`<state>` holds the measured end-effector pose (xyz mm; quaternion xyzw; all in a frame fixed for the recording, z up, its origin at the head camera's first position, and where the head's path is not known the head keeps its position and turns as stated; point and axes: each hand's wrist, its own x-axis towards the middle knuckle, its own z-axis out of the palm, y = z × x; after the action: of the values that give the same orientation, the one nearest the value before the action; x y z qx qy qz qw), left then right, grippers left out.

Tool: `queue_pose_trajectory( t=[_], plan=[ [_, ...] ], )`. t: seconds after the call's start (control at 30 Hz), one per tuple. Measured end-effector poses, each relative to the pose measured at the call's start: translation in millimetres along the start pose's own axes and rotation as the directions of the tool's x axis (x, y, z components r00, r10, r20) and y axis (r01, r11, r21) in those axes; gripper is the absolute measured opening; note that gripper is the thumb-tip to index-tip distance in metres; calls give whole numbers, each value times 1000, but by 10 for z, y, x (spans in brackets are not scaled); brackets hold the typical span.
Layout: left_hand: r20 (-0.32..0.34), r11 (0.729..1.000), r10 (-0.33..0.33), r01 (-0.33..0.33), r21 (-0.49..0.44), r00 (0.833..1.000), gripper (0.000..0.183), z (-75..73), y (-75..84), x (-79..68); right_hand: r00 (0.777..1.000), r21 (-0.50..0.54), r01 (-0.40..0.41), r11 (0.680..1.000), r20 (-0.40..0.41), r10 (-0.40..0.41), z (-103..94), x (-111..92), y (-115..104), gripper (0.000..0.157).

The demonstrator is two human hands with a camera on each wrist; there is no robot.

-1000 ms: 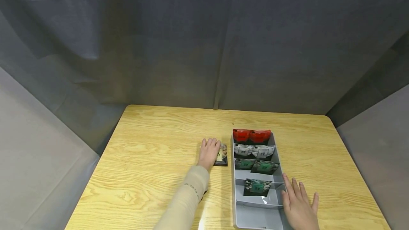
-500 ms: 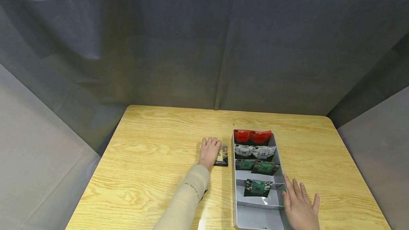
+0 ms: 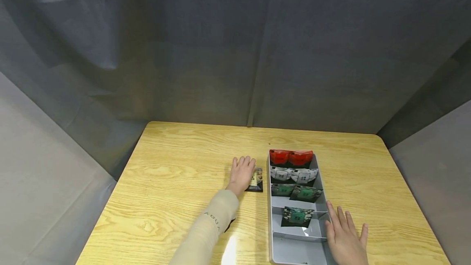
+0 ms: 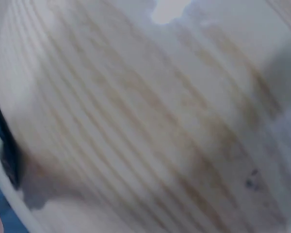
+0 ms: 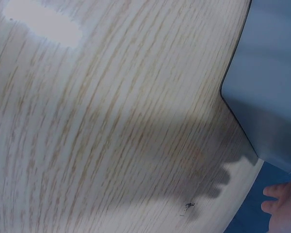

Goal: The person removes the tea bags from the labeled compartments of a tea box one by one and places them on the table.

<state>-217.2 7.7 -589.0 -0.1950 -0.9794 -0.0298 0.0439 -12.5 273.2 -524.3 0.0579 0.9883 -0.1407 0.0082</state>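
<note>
Packet (image 3: pixel 256 180), black and rectangular with a pale yellow label, lies on the yellow wood-grain table (image 3: pixel 176 162), partly under your left-hand grip (image 3: pixel 241 176).
Its underside is hidden, so I cannot tell whether it pinches the packet; your right-hand grip (image 3: pixel 346 236) is spread at the right rim of the long grey compartmented tray (image 3: pixel 299 250), which holds red packets (image 3: pixel 299 157), white packets (image 3: pixel 302 175) and green-labelled packets (image 3: pixel 297 216).

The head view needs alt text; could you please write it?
A person's left hand partly covers a dark packet on a table, beside a grey divided tray of red, white and green packets; the right hand is at the tray's right edge.
</note>
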Motion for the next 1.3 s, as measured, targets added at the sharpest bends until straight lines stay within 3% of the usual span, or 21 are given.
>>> queue_pose_trajectory(
  t=[0.13,0.4,0.5,0.63,0.77,0.93,1.03,1.2,1.3],
  plan=[
    [-79,999,26,-24,31,997,10,-98,20,2,1000,1,-3,1000,3,3,-2,-3,-10,53],
    [-227,995,94,-81,65,969,26,-387,140,-26,1000,-1,-7,1000,11,7,3,13,4,54],
    [-312,989,149,-133,71,938,29,-501,243,-68,1000,-2,-7,1000,14,7,3,20,9,54],
    [-417,968,249,-233,91,874,30,-612,426,-136,1000,-4,-6,1000,17,6,1,20,15,54],
    [-463,935,343,-345,83,818,29,-681,611,-218,1000,-4,-8,1000,21,8,-5,9,12,54],
    [-414,876,468,-472,102,780,31,-723,799,-355,1000,-7,-14,1000,28,14,-6,13,8,54],
    [-343,840,536,-527,129,771,33,-719,883,-435,999,-7,-19,1000,27,19,2,16,4,54],
    [-268,791,612,-578,202,744,33,-700,978,-528,998,-11,-36,999,53,36,16,25,-6,54],
    [-230,772,634,-590,234,738,33,-690,1012,-555,997,-13,-41,999,63,42,17,29,-8,55]
  ],
)
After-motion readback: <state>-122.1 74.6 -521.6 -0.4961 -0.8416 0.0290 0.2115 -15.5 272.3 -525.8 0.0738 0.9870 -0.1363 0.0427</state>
